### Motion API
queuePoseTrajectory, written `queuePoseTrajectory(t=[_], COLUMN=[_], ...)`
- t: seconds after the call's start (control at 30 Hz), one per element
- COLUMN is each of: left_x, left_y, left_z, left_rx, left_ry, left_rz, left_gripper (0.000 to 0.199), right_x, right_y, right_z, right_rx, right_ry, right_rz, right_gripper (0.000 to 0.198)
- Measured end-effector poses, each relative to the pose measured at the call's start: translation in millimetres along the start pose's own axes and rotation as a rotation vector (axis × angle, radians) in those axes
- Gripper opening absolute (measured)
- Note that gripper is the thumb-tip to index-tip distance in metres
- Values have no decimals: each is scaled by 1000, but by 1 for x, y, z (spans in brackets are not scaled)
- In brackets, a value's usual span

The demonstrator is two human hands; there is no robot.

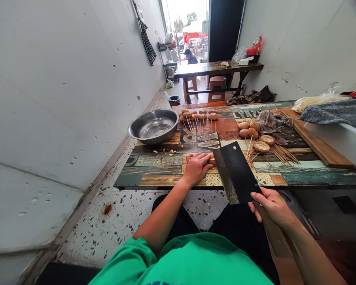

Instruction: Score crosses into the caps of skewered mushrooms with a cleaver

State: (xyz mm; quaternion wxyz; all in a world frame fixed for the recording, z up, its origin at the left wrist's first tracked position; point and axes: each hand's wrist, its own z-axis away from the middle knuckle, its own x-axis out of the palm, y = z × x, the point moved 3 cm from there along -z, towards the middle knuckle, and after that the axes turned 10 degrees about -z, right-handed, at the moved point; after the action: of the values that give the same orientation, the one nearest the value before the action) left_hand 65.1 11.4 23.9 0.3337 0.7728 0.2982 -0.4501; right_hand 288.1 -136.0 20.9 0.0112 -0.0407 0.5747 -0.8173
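Observation:
My right hand (271,206) grips a large cleaver (239,172) near where its wooden handle joins the black blade. The blade's pale edge faces left, and its tip end reaches over the table's front part. Pressed low on the patterned table, my left hand (197,168) holds a brown mushroom (213,161), partly hidden by the fingers and blade. Right of the blade lie several whole mushrooms (249,130) and a pile of wooden skewers (283,154). Two mushrooms there show their pale undersides. Farther back, skewered mushrooms (213,116) lie in rows.
A wide metal basin (156,126) stands at the table's left, with pale scraps (166,151) in front of it. Right are a crumpled cloth (268,122), a wooden board (317,142) and a white bin (338,138) under a grey towel. A person (190,57) sits near the doorway.

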Motion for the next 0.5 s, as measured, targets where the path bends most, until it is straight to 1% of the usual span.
queuePoseTrajectory(t=[0.3,0.5], left_x=[-1,-1], left_y=[1,1], left_z=[0,1], left_rx=[36,37], left_ry=[34,45], left_rz=[20,6], left_gripper=[32,32], right_x=[7,6], right_y=[-14,-12], right_z=[-20,-16], right_rx=[-23,-34], right_ry=[9,31], right_rz=[-14,-6], right_gripper=[35,36])
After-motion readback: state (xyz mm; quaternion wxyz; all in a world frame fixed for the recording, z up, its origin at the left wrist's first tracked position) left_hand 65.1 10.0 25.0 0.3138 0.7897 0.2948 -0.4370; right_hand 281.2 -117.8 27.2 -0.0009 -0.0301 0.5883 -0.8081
